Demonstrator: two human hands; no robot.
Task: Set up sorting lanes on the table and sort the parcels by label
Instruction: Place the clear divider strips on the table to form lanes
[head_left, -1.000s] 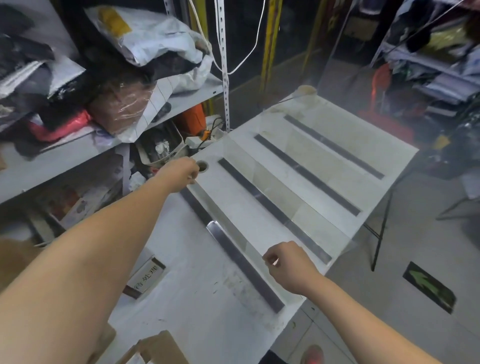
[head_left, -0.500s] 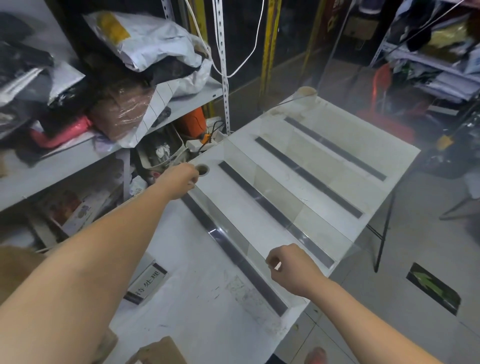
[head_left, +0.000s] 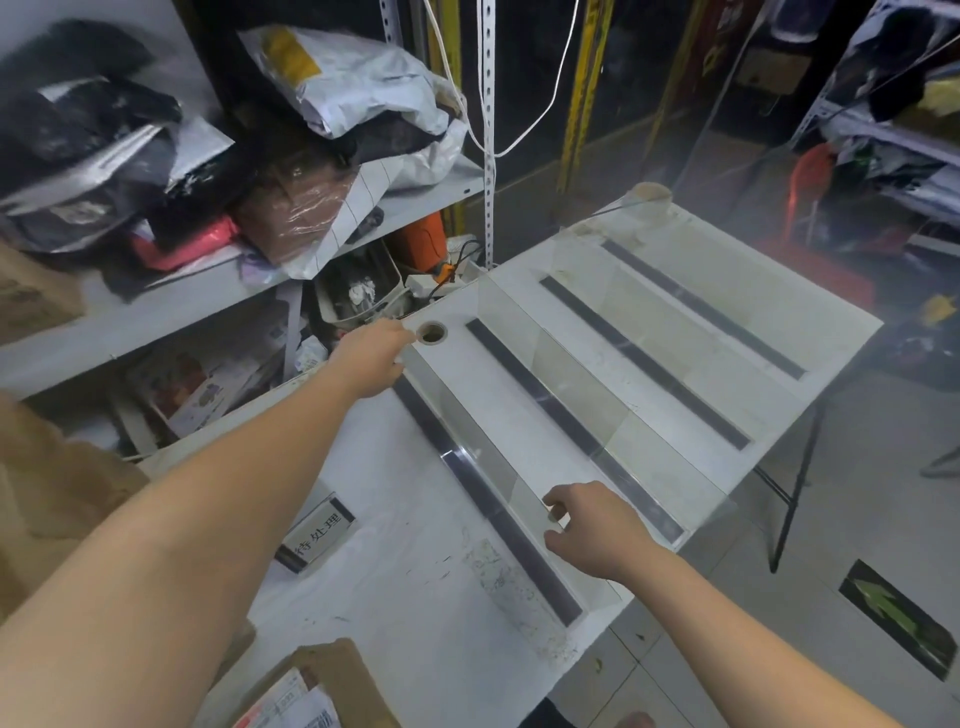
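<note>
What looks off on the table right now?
A scuffed, speckled patch marks the table beside the front end of the nearest black strip, like old tape residue. The strips lie parallel; nothing looks spilled.

White table (head_left: 415, 597) with 4 clear upright dividers (head_left: 574, 428) on black strips, forming 3 bare lanes that are open from above and at their near ends. The panels block sideways reach between lanes. Left of the nearest divider (head_left: 485, 501), open tabletop holds a small sign stand (head_left: 317, 535) and, at the near edge, a cardboard parcel (head_left: 332, 670). Crowded shelving (head_left: 208, 291) stands against the table's left side.
</note>
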